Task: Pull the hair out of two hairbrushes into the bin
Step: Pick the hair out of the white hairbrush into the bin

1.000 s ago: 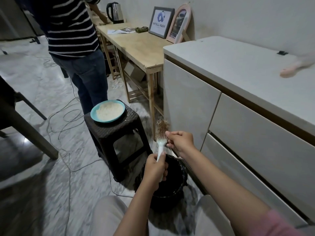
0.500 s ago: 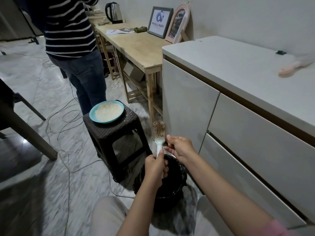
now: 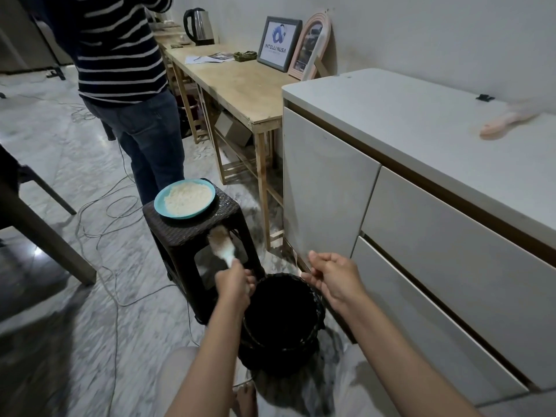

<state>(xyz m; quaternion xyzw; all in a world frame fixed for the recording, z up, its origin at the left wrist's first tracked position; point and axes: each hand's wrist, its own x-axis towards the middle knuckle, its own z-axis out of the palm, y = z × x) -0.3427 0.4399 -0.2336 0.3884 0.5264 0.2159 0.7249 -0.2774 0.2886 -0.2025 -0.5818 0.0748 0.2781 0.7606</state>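
Note:
My left hand (image 3: 233, 284) grips the white handle of a hairbrush (image 3: 221, 243), which tilts up and to the left, blurred, with brownish hair in its bristles. My right hand (image 3: 334, 273) hovers over the right rim of the black bin (image 3: 282, 314), fingers curled; whether it pinches any hair is too blurred to tell. The bin stands on the floor between my knees. A second, pink hairbrush (image 3: 508, 121) lies blurred on the white cabinet top at the far right.
A dark woven stool (image 3: 195, 236) with a teal plate of rice (image 3: 185, 198) stands just left of the bin. A person in a striped top (image 3: 126, 70) stands behind it. Cables (image 3: 99, 212) trail over the marble floor. White cabinet (image 3: 421, 206) to the right, wooden table (image 3: 234, 82) beyond.
The brush has swung left and down, away from my right hand. My right hand has pulled back to the right, over the bin's rim.

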